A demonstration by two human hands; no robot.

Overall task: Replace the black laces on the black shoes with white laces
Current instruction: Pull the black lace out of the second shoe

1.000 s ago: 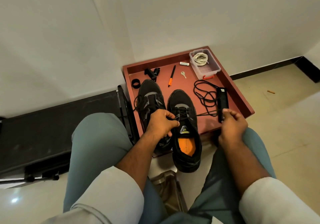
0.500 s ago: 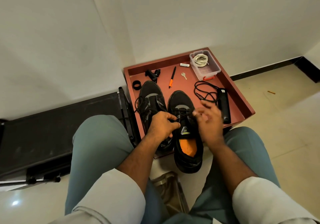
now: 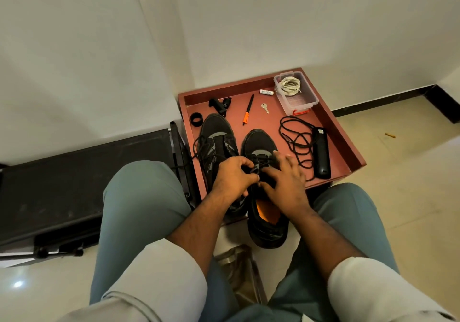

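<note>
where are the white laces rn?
Head view: the white laces sit coiled in the clear plastic box at the far right corner of the red tray, beyond the loose black lace, right of the key.

A red-brown tray [image 3: 346, 144] is sitting in the corner by the white wall. On it two black shoes [image 3: 216, 137] are lying side by side; the right shoe's heel is hanging over the near edge. Around them are lying a loose black lace [image 3: 296, 138], a black remote [image 3: 321, 154], a pen [image 3: 248, 110], a key [image 3: 265, 108], a black ring [image 3: 196, 119] and a clear box [image 3: 296, 97] holding white laces [image 3: 289, 85].
</note>
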